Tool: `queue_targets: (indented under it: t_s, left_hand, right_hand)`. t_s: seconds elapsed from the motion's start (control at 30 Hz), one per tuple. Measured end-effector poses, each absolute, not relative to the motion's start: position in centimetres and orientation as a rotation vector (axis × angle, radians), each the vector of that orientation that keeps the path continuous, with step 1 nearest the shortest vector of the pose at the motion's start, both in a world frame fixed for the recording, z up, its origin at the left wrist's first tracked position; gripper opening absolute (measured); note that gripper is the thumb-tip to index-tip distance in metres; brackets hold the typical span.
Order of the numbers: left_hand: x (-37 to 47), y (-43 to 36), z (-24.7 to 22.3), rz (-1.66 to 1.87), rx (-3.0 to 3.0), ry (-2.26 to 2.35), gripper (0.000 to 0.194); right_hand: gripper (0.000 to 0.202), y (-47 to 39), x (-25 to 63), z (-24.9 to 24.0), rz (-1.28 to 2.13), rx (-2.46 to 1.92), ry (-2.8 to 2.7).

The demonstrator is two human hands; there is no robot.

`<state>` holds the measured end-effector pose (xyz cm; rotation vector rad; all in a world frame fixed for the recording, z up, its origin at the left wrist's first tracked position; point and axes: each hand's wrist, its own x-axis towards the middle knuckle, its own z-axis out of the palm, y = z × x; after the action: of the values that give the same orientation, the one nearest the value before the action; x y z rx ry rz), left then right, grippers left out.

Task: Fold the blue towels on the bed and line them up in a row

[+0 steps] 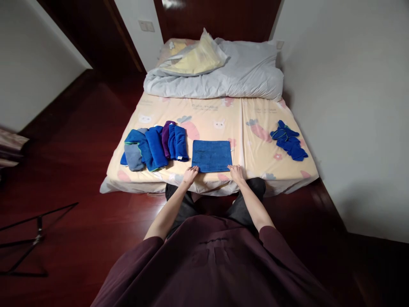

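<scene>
A blue towel (pixel 211 155) lies flat as a rectangle near the front edge of the bed. My left hand (pixel 191 174) is closed on its near left corner, and my right hand (pixel 235 172) is closed on the near right corner. To the left, several rolled or folded cloths (pixel 155 147) in blue, grey and purple lie side by side. A crumpled heap of blue cloth (pixel 290 141) rests on the bed's right side.
The bed (pixel 220 117) has a patterned yellow sheet. At its far end are a bunched white quilt (pixel 249 70) and a yellow pillow (pixel 200 57). Black tripod legs (pixel 38 236) stand on the floor at left. A wall (pixel 348 106) rises on the right.
</scene>
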<state>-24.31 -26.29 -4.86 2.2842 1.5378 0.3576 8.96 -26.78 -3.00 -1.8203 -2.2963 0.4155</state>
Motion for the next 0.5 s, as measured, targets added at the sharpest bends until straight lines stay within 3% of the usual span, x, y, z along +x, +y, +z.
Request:
queue_targets:
  t_s: [0.2, 0.43, 0.5]
  left_hand:
    - [-27.1, -28.3, -4.4, 0.346, 2.182, 1.478, 0.044]
    - [-27.5, -28.9, -4.6, 0.743, 1.543, 1.603, 0.035]
    - [-26.9, -28.8, -4.6, 0.8, 1.461, 1.64, 0.036]
  right_hand:
    - [0.049, -28.5, 11.3, -2.7, 0.607, -1.762, -2.213]
    - [0.022, -28.9, 10.6, -3.3, 0.915, -1.724, -1.595]
    - [0.025, -28.8, 9.8, -3.5, 0.909, -1.751, -1.489]
